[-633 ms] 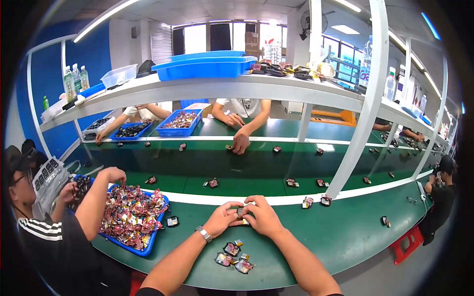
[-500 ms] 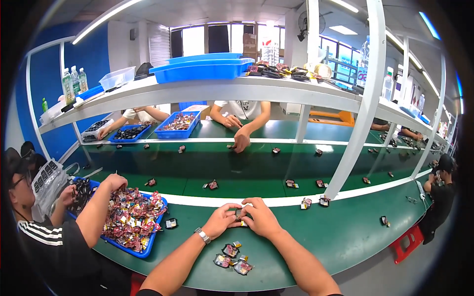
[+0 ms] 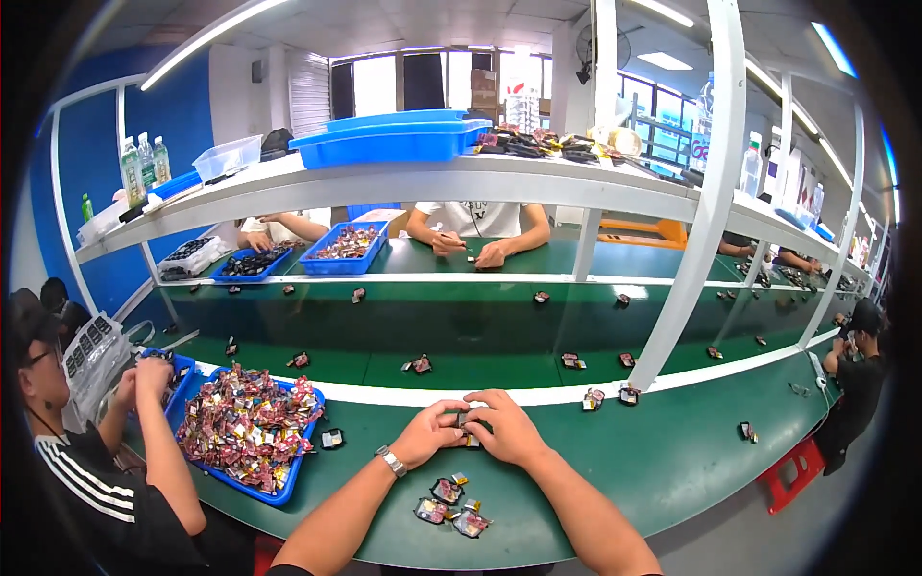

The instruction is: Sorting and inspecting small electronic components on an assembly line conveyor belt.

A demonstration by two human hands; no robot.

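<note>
My left hand [image 3: 427, 434], with a metal-band watch on its wrist, and my right hand [image 3: 506, 430] meet over the green table. Between their fingertips they pinch a small electronic module [image 3: 472, 441]; only a dark edge and a pale-yellow bit of it show. The fingers cover the rest. Just below, towards me, lie three similar modules [image 3: 448, 491] with dark frames, reddish boards and silver and yellow parts. Another single module [image 3: 332, 439] rests left of my hands, beside a blue bin [image 3: 284, 495] heaped with reddish electronic parts.
Left, a co-worker's arm [image 3: 154, 413] reaches into a bin of black parts. Beyond the white rail [image 3: 384, 395], a green belt [image 3: 461, 370] carries scattered modules. A white post [image 3: 687, 240] rises at right, under a shelf [image 3: 403, 182] with blue trays. Across sits another person [image 3: 480, 226].
My hands stay nearly in place, still on the module. The left co-worker's hand has gone from the reddish parts to the black ones. The person across has drawn a hand back from the belt.
</note>
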